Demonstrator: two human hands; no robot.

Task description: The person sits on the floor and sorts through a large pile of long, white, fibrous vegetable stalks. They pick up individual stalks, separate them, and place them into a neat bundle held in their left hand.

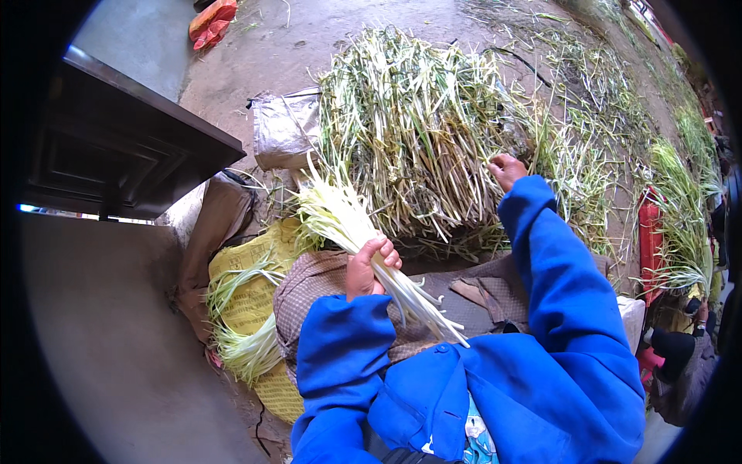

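Observation:
My left hand (371,267) is wrapped around a bunch of pale, blanched leafy stalks (342,214), held at a slant over my lap. Their yellow-green leaves point away to the upper left, and the white lower ends hang towards my jacket. Before me lies a big heap of long stalks (417,127) with dry, brownish leaves mixed in. At the heap's right edge is my right hand (508,171), its fingers curled together; whether a stalk is between them is unclear. More pale stalks (249,348) rest to my left on a yellow woven sack (249,307).
A dark panelled door (127,145) juts in from the left. Behind the sack is a silvery bag (285,130). Loose leaves (585,168) litter the floor on the right, near a red object (650,243). Another person (684,365) is partly visible at far right.

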